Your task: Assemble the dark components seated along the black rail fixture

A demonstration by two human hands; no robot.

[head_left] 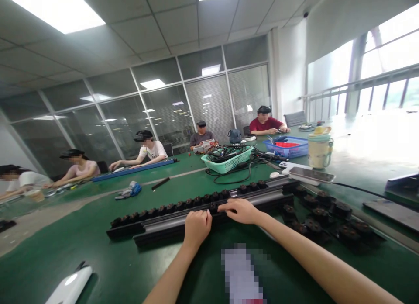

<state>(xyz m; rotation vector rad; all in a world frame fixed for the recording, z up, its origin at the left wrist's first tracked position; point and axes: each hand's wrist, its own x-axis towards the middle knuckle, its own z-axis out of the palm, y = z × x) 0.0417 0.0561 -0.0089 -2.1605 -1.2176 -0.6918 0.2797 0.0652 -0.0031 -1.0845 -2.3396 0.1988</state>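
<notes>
Two long black rails with silvery channels lie side by side on the green table. The rear rail point(176, 210) carries a row of black round parts point(170, 207); the front rail point(160, 230) runs under my hands. My left hand point(197, 224) is closed, its fingers curled down at the front rail; what they grip is hidden. Beside it, my right hand point(241, 211) has its fingers bent and pressed together, the index finger reaching over a black part on the rail. Anything between these fingers is too small to make out.
Loose black round parts point(319, 214) lie at the right. Behind are a phone point(312, 174), a cup point(320, 151), a green basket of cables point(225, 164) and a blue basket point(290, 150). A white device point(70, 286) sits front left. Several people work around the table.
</notes>
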